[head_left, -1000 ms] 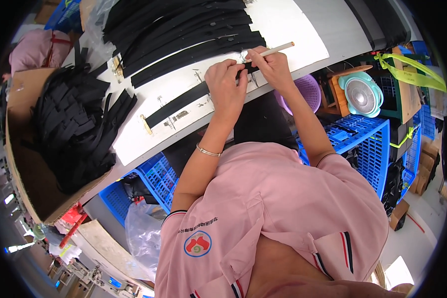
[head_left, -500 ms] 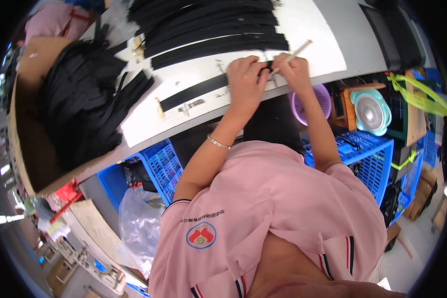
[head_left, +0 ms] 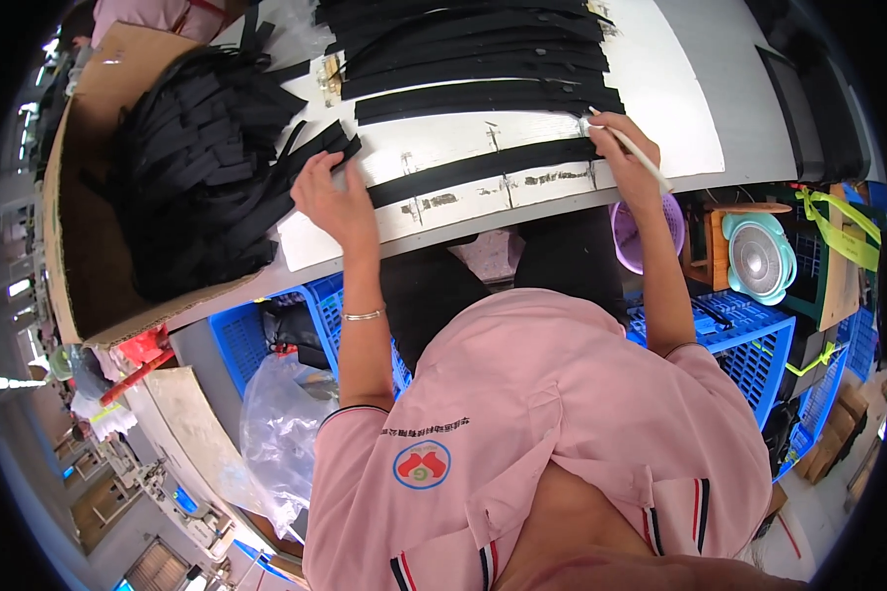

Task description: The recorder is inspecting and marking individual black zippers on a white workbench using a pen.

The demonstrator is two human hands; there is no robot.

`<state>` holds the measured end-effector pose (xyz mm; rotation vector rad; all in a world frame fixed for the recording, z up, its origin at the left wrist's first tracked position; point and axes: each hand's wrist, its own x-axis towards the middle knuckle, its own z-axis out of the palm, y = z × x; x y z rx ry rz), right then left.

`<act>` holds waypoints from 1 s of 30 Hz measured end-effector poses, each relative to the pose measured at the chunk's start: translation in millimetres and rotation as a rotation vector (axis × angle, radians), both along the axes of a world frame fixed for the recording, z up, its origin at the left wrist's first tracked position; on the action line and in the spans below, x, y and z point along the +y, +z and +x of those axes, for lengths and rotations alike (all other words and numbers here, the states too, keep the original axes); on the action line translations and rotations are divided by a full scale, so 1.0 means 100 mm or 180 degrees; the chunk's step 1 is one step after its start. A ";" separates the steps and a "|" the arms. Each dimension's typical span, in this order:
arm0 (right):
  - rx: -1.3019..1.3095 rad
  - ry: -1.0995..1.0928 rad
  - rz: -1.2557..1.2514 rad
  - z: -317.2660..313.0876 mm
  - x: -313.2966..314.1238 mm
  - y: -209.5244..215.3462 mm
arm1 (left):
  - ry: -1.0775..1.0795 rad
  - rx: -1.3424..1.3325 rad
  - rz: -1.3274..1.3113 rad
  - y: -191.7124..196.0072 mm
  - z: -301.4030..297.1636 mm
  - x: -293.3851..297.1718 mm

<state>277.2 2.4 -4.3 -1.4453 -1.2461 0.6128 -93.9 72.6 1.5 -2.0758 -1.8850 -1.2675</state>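
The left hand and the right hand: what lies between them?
The head view shows a long black strip on the white board, between the left hand and right hand.

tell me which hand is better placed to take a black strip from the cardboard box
Left, most likely. The left hand is close to the black strips that stick out of the cardboard box; the right hand is farther away and holds a pale pen-like stick.

Flat black strip (head_left: pixel 488 166); slanted pen (head_left: pixel 643 159)
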 end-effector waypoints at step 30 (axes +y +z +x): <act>-0.2629 0.0050 0.0532 -0.20 -0.58 -0.15 | -0.2359 -0.0063 -0.0844 0.04 1.54 -0.23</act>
